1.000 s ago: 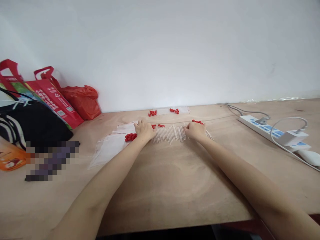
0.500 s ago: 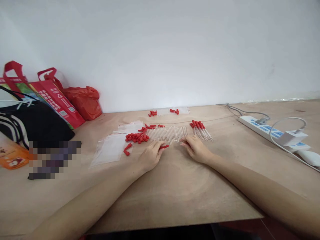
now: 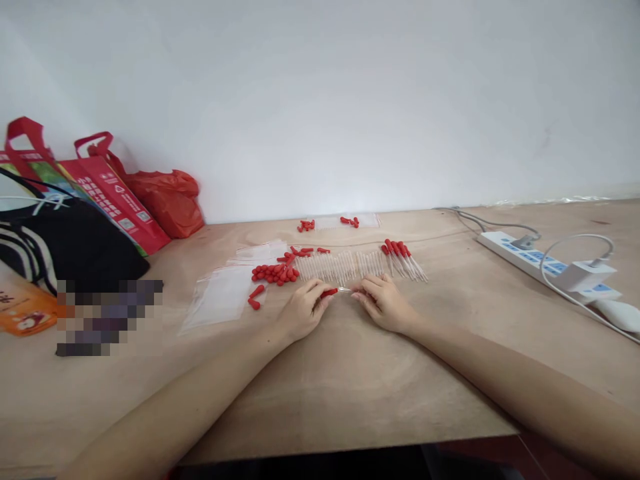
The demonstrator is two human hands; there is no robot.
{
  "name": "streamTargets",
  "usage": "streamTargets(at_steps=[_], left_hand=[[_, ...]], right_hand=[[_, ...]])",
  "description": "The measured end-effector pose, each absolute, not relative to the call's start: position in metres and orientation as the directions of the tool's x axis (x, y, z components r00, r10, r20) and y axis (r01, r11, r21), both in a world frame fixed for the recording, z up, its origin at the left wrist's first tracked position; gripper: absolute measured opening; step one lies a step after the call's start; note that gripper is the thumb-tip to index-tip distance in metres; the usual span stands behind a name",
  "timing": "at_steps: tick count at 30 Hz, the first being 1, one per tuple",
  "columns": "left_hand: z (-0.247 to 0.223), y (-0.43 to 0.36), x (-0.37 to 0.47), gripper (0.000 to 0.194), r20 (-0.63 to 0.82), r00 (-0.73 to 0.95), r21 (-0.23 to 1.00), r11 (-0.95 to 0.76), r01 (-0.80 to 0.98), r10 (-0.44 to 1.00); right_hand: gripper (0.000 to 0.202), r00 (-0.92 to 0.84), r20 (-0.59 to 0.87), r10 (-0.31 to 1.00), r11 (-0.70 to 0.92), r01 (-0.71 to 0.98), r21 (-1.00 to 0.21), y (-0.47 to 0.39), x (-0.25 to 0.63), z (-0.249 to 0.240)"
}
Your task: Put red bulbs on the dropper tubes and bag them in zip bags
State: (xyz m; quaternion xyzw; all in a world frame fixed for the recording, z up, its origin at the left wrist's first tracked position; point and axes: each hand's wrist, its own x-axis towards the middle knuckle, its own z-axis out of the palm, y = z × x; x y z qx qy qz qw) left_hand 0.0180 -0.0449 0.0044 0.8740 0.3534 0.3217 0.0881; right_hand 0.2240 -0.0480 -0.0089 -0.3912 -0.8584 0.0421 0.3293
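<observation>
My left hand pinches a red rubber bulb. Closed on a thin clear tube, my right hand holds it level, its near end at the bulb's mouth. Behind both hands lies a row of clear tubes. A heap of red bulbs rests to the left of the row, with two more bulbs closer to me. Several tubes with red bulbs on their ends lie together to the right.
Clear plastic bags lie left of the bulbs. More bulbs and a clear bag sit near the wall. A power strip with cables is at the right. Red bags and a black bag stand at the left.
My right hand has moved slightly left and nearer, bringing the tube to the bulb. My left hand still holds the bulb, almost in the same place.
</observation>
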Motion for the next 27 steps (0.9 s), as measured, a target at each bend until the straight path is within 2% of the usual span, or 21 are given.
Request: streamTargets(at_steps=[18,27], left_hand=[[0.0036,-0.0477,0.018,0.017,0.552,0.56,0.372,-0.784,0.497,0.618],[0.0002,-0.0482,0.0165,0.019,0.508,0.643,0.299,-0.817,0.493,0.573]], right_hand=[[0.019,-0.56,0.529,0.637,0.765,0.544,-0.345,-0.0474,0.2258,-0.0094],[0.021,-0.618,0.521,0.589,0.786,0.589,-0.19,-0.045,0.228,-0.0065]])
